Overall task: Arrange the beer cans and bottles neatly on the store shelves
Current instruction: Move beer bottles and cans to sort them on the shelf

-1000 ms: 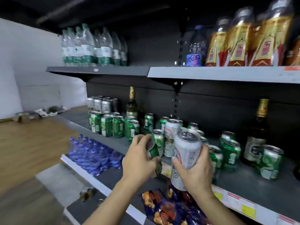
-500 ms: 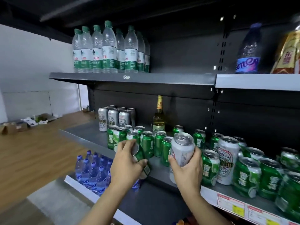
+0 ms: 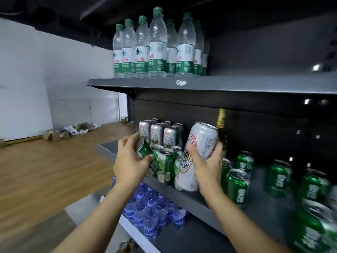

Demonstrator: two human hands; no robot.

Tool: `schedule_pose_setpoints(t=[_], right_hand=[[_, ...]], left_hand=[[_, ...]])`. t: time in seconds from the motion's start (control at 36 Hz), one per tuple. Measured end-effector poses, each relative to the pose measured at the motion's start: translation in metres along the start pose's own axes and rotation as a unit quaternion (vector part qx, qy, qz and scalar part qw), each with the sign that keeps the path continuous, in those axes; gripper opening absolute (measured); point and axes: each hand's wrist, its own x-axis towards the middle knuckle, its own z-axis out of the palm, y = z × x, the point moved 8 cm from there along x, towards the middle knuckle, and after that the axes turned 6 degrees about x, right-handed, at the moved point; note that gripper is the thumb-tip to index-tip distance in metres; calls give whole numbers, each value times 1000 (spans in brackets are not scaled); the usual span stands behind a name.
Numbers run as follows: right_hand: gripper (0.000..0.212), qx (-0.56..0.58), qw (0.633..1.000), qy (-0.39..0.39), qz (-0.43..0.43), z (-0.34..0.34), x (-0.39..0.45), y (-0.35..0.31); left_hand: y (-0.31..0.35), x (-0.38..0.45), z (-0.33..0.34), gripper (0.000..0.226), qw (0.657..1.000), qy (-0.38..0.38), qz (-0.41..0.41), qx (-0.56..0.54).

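My left hand (image 3: 130, 161) grips a small green beer can (image 3: 147, 156), tilted, in front of the middle shelf (image 3: 197, 198). In my right hand (image 3: 207, 165) is a tall silver beer can (image 3: 197, 154), leaning left, its base near the shelf's front edge. Behind them stand several silver cans (image 3: 156, 134) at the back left and green cans (image 3: 166, 165) in front of those. A green glass beer bottle (image 3: 221, 125) with a gold neck rises behind the silver can. More green cans (image 3: 237, 185) stand scattered to the right.
Clear water bottles with green labels (image 3: 156, 50) fill the top shelf (image 3: 209, 84). Blue-capped water bottles (image 3: 151, 210) sit on the bottom shelf. A wooden floor (image 3: 45, 170) lies to the left, with cardboard boxes (image 3: 54, 135) by the white wall.
The view has swung left and closer to the shelf. Both hands have carried their cans leftward toward the silver and green can group; the silver can is now raised and tilted.
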Motion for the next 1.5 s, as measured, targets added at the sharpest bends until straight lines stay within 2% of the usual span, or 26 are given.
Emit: schedule_pose_setpoints(t=[0.08, 0.14, 0.25, 0.33, 0.42, 0.58, 0.69, 0.81, 0.92, 1.03, 1.14, 1.22, 1.28, 1.31, 1.33, 1.42, 1.44, 1.47, 1.5], right_hand=[[90, 14, 1000, -17, 9, 34, 12, 8], [97, 18, 999, -32, 13, 55, 20, 12], [68, 43, 998, -35, 13, 91, 37, 21], [60, 69, 998, -8, 11, 118, 47, 26], [44, 84, 996, 15, 3, 147, 60, 34], [59, 105, 994, 42, 9, 202, 87, 53], [43, 114, 990, 82, -10, 214, 93, 55], [37, 89, 985, 139, -52, 209, 100, 47], [44, 64, 980, 169, -80, 206, 109, 39], [52, 30, 982, 167, -79, 208, 118, 41], [43, 6, 986, 145, -79, 221, 127, 46], [47, -16, 986, 137, -91, 240, 130, 49], [49, -13, 987, 130, -94, 255, 129, 53], [50, -11, 988, 127, -93, 263, 130, 55], [52, -12, 988, 123, -92, 271, 129, 58], [67, -32, 989, 108, -91, 299, 129, 67], [71, -49, 989, 103, -90, 310, 128, 71], [73, -70, 988, 101, -90, 321, 126, 76], [74, -91, 987, 101, -90, 331, 124, 80]], left_hand=[[-22, 25, -8, 75, 1000, 15, -16, 8], [-38, 43, -8, 75, 999, 21, -24, 15], [-72, 84, 6, 76, 999, 11, -24, 20], [-100, 117, 30, 76, 999, -30, -13, 16], [-124, 148, 58, 78, 996, -82, 13, 25], [-151, 180, 116, 74, 971, -211, 111, 20], [-155, 178, 150, 76, 938, -318, 124, -54], [-152, 171, 179, 79, 925, -356, 133, -13], [-141, 162, 193, 73, 918, -364, 159, -1], [-145, 163, 198, 93, 913, -364, 179, -50], [-152, 169, 196, 105, 878, -414, 161, -177], [-155, 182, 181, 92, 865, -394, 128, -284], [-167, 201, 166, 80, 860, -338, 38, -381], [-176, 211, 160, 75, 845, -315, -22, -432], [-185, 219, 156, 72, 810, -307, -86, -493], [-193, 225, 157, 54, 635, -382, -225, -632], [-194, 224, 157, 50, 605, -414, -240, -636], [-199, 225, 157, 52, 600, -431, -243, -629], [-206, 228, 158, 57, 610, -428, -239, -623]])
